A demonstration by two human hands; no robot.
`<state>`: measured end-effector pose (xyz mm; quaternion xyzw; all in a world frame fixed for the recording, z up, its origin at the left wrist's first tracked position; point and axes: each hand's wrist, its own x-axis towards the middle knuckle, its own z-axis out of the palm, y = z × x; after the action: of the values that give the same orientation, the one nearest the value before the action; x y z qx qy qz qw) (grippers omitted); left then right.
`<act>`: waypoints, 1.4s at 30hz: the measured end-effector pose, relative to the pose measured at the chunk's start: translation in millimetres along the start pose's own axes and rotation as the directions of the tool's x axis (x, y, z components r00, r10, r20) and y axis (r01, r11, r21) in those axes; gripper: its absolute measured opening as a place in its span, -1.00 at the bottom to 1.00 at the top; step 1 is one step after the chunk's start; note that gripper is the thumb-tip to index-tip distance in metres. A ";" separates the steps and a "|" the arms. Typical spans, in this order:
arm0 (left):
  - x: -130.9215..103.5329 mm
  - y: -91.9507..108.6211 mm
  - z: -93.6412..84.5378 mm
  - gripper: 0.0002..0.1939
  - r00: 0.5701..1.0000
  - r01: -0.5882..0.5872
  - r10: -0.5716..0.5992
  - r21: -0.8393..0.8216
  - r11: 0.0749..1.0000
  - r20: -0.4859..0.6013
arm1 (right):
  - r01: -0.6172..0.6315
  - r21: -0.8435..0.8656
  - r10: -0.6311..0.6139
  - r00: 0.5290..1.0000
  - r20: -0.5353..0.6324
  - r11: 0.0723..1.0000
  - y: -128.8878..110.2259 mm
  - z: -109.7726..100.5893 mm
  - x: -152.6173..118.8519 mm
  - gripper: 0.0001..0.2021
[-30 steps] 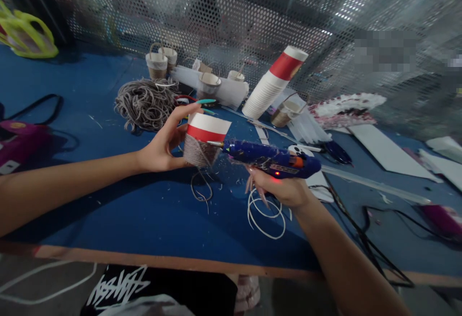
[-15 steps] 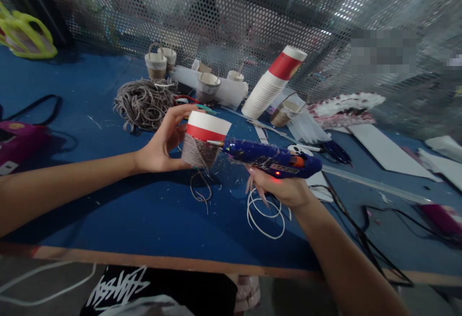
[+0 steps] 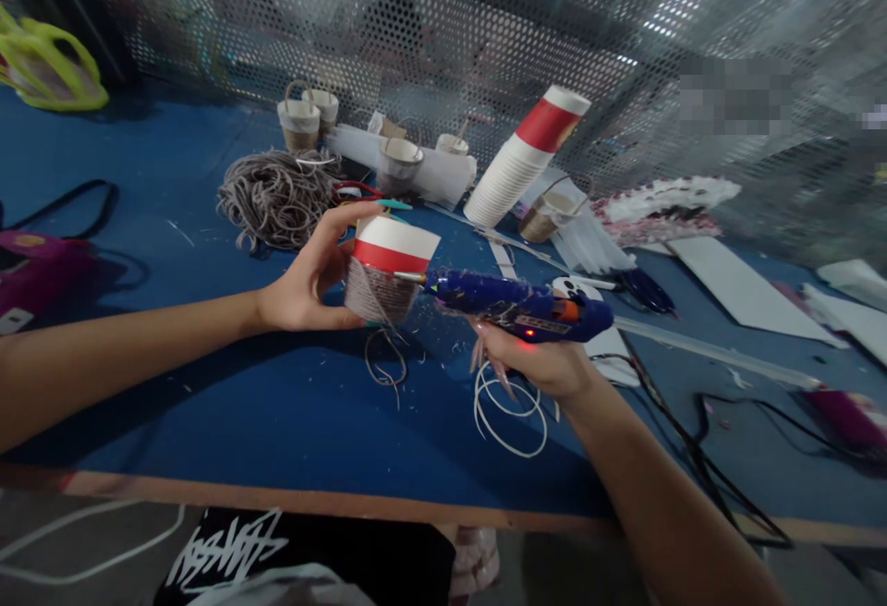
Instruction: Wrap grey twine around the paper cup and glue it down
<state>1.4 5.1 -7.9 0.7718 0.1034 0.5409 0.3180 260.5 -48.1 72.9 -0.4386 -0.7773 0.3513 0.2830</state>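
The wide-curved left hand [image 3: 305, 284] holds a paper cup [image 3: 396, 234], gray cord [image 3: 374, 296] wound below (2 bands [image 3: 389, 255] still uncovered), the curled right hand [image 3: 539, 359] gripping a glue gun [image 3: 495, 296].

My surroundings look like a craft workshop: a blue-topped table [image 3: 277, 421] stands before a grey perforated screen [image 3: 443, 33]. Indicative are the blue plastic glue gun [image 3: 499, 299] in my right hand [image 3: 544, 364], the tangled grey cord heap [image 3: 273, 199] and the leaning stack of paper cups [image 3: 508, 172].

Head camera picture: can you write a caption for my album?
Left hand holds a paper cup partly wrapped in grey cord; right hand points a blue glue gun at it.
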 end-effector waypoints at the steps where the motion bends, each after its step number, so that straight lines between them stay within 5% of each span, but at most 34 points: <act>1: 0.4 1.0 -0.3 -0.02 1.000 -0.004 0.004 -0.016 1.000 0.009 | -0.008 -0.004 0.008 1.000 -0.004 1.000 0.3 0.1 0.0 -0.63; 16: 1.3 4.7 1.5 -0.13 0.994 0.083 -0.078 -0.076 0.994 0.072 | -0.032 0.021 0.032 0.999 0.001 0.999 0.2 0.4 -1.2 -0.68; 29: 2.8 0.5 3.1 0.07 0.998 -0.061 0.060 -0.063 0.996 -0.005 | -0.056 0.074 0.053 0.998 0.038 0.996 -0.7 2.2 -1.3 -0.71; 42: 3.6 5.1 4.4 -0.17 1.000 0.017 -0.015 -0.155 0.988 0.011 | -0.086 0.056 0.083 0.996 0.043 0.995 -0.1 0.5 -1.1 -0.65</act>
<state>5.9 1.3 -3.0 0.7464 0.0656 0.5410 0.3819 260.6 -49.2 72.5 -0.4556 -0.7529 0.3942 0.2648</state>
